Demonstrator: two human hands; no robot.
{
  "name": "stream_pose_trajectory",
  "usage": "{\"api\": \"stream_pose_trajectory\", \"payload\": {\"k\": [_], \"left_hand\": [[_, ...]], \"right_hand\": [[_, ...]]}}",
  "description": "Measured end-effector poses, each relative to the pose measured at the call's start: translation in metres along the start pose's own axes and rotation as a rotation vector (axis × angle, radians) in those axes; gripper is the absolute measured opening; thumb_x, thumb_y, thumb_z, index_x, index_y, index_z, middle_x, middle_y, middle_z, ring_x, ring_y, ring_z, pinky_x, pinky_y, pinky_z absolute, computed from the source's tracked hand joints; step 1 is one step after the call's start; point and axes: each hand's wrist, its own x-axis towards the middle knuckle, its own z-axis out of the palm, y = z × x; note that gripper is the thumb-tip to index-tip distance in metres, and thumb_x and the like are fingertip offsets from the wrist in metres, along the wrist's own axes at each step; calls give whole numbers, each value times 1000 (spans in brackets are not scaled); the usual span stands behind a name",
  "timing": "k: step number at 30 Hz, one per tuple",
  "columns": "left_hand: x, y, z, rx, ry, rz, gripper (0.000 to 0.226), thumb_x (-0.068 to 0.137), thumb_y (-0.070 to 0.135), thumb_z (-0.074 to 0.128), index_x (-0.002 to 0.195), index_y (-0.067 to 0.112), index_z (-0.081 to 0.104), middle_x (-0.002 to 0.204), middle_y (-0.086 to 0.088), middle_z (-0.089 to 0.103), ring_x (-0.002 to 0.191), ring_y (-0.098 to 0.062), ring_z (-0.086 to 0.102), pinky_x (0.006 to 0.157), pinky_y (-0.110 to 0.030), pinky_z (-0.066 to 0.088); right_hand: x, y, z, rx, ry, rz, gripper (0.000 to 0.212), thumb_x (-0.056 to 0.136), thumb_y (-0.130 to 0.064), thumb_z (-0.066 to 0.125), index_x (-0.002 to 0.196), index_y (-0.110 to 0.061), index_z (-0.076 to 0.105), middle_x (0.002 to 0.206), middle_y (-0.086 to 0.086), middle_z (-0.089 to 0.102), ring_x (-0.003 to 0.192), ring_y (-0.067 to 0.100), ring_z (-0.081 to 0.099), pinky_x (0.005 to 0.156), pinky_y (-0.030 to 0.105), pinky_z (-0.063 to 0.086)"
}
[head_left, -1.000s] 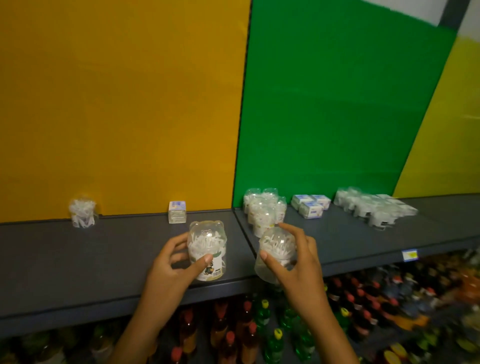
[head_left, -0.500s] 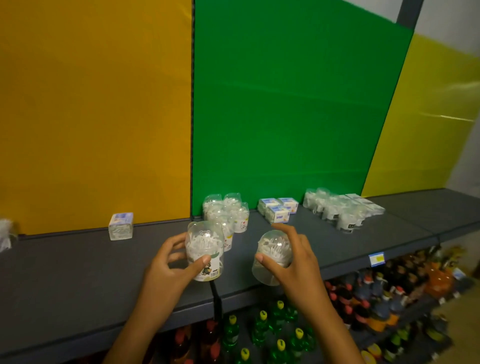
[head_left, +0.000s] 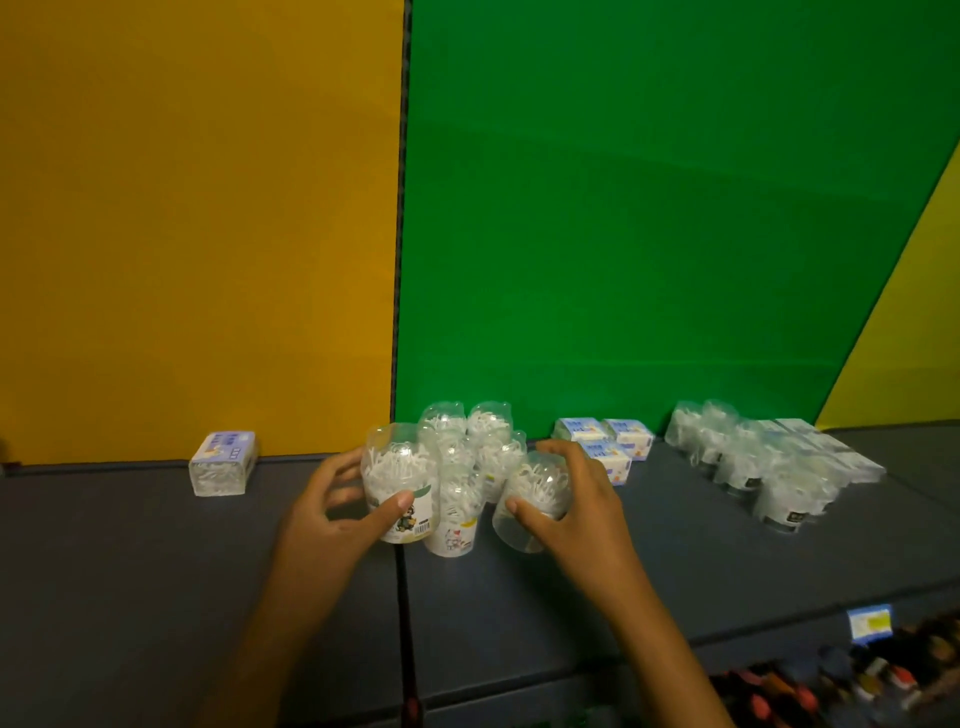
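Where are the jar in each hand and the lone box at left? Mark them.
Left jar (head_left: 397, 467): head view, its clear upper wall.
Right jar (head_left: 539, 480): head view, its upper part.
Lone box (head_left: 223, 464): head view, its front face.

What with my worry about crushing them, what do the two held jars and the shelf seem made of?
The left jar, in left hand, and right jar, in right hand: probably thin glossy clear plastic; walls are see-through. The shelf: matte dark grey, no glare, maybe painted metal; unsure.
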Motion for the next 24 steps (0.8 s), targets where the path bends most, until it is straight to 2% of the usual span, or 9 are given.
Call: {"api": "stream_pose_trajectory", "payload": {"k": [2,5,7,10,15,20,22,24], "left_hand": [[1,-5,2,8,17,-26,51,72,19,78,117,30,57,108,17,64,94,8,62,63,-11,52],[1,-7,2,38,52,-57,49,69,26,79,111,39,57,107,17,65,96,-1,63,64,-18,54],[-2,-7,3,46,87,-62,49,70,21,79,110,39,56,106,15,65,94,-2,64,63,-18,55],[-10,-4,7,61,128,-67,49,72,16,79,112,32,58,105,10,67,90,3,64,62,-14,54],[-31,-4,14,128,177,-86,51,71,18,80,116,26,59,107,8,68,92,-2,65,66,-15,55],[-51,-3,32,172,218,-91,50,71,12,80,116,21,58,105,10,66,87,6,63,64,-10,52],[-59,-5,40,186,233,-82,48,71,9,80,113,21,58,104,9,65,84,7,62,63,-10,51],[-66,-6,45,196,230,-89,48,69,14,81,111,23,59,103,10,65,85,4,63,65,-12,52]], "right_hand": [[6,8,7,-9,-34,-6,60,75,-34,80,125,-40,46,123,-7,47,107,3,44,77,-3,31],[13,18,17,-2,-87,-8,61,77,-30,79,127,-39,45,121,-5,44,104,4,43,77,-4,30],[17,23,22,-8,-122,-14,62,78,-27,78,129,-38,43,119,-6,39,104,4,41,78,1,31],[21,28,27,2,-160,-23,66,79,-24,77,134,-37,42,118,-7,34,107,7,41,88,16,33],[25,39,23,24,-251,-34,75,82,-19,73,144,-37,36,119,-5,31,108,16,49,91,20,35],[27,46,14,-64,-332,-100,80,85,-25,71,148,-42,24,119,-5,30,104,22,55,96,30,44],[27,47,10,-77,-355,-121,82,85,-29,71,149,-42,21,125,-2,33,108,24,55,98,32,44],[26,48,4,-85,-362,-123,83,87,-35,70,152,-38,18,135,2,34,119,25,50,104,36,42]]}}
